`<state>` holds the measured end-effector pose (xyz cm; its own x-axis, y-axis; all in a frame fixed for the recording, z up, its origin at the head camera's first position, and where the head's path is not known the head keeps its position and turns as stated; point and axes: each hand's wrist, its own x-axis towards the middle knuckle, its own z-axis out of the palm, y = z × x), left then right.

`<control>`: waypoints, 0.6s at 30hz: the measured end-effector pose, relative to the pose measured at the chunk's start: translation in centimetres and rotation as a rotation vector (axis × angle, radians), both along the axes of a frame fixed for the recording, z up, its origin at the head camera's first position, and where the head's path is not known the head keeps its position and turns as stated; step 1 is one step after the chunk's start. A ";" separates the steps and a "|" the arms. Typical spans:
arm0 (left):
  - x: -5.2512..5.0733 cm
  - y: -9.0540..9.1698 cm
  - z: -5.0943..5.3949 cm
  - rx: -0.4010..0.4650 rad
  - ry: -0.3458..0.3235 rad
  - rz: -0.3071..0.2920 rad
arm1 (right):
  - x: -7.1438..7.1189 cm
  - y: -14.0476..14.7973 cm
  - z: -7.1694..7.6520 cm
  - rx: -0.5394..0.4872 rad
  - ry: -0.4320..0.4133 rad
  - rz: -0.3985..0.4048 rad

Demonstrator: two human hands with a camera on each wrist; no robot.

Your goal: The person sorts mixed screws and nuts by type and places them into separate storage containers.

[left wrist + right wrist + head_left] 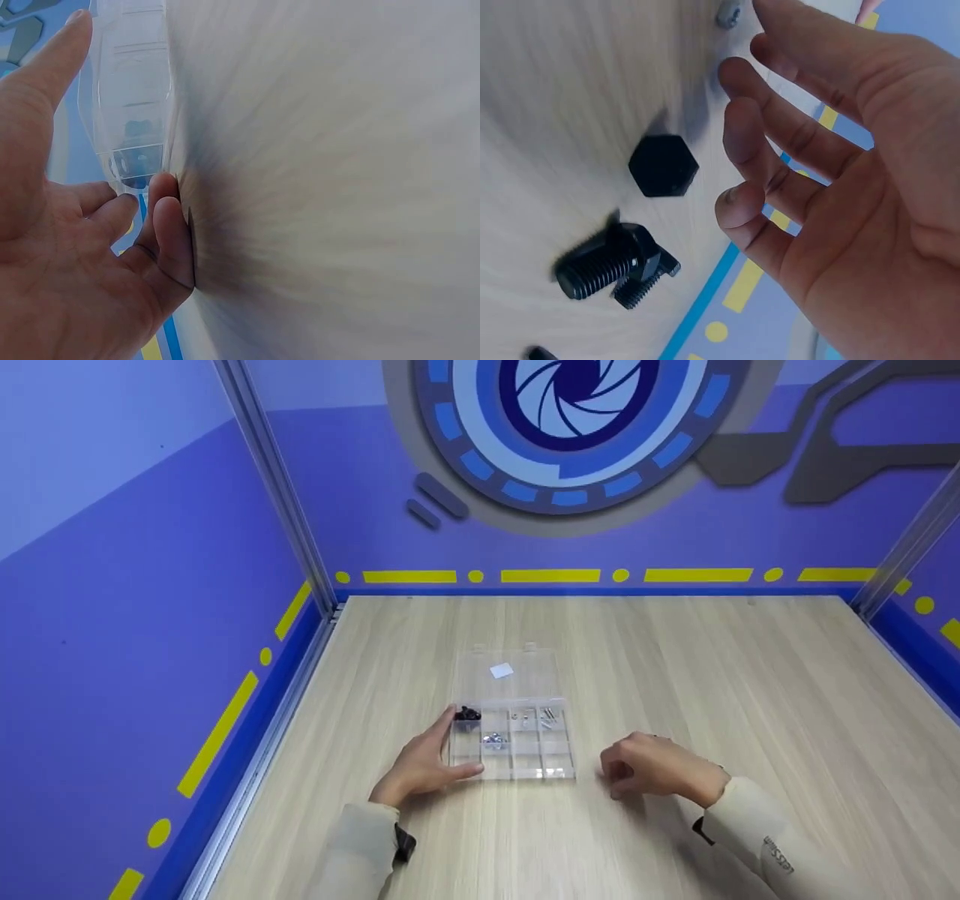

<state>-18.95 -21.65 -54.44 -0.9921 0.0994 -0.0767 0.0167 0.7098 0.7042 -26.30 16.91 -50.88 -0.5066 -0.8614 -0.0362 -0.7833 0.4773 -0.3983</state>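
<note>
A clear plastic compartment box [525, 769] lies on the table with its lid [472, 679] folded back. My left hand [420, 761] rests against its left side, thumb and index finger spread apart, the thumb over the front edge. Black parts [468, 714] fill the back-left compartment; small silvery pieces [494, 741] lie in another. To the right of the box, my right hand [649, 765] hovers low with loosely bent fingers. By that hand, in the right wrist view, are a black hex-head bolt [664, 166], more black bolts [604, 266] and a small silvery piece [729, 13] near the thumb.
Small metal parts [549, 716] sit in the box's back-right compartment. A white label [501, 670] is on the lid. The wooden table [675, 660] is bordered by blue printed panels [360, 510] and a metal frame post [281, 487] at the back left.
</note>
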 end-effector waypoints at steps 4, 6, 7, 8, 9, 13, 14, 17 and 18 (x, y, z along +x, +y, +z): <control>0.0 0.0 0.1 -0.004 0.003 0.007 | 0.1 0.3 0.1 0.008 -0.016 0.007; 0.0 0.0 0.0 -0.004 0.002 0.008 | 0.1 0.2 0.1 0.007 -0.018 0.009; 0.0 0.0 0.0 -0.004 0.000 0.009 | 0.1 0.2 0.1 0.007 -0.018 0.006; 0.0 0.0 0.0 -0.003 -0.001 0.009 | 0.2 0.1 0.1 0.006 -0.018 0.002; 0.0 0.0 -0.1 -0.001 -0.002 0.010 | 0.2 0.1 0.1 0.006 -0.018 -0.002; 0.2 0.1 -0.1 0.001 -0.010 0.011 | 0.3 0.1 0.0 0.007 -0.021 -0.015; 0.2 0.1 0.0 -0.002 -0.015 0.012 | 0.3 0.1 0.0 0.008 -0.023 -0.017; 0.2 0.2 0.1 -0.010 -0.023 0.016 | 0.2 0.2 0.0 0.012 -0.016 -0.016; 0.2 0.2 0.1 -0.012 -0.023 0.016 | 0.2 0.2 0.0 0.012 -0.012 -0.014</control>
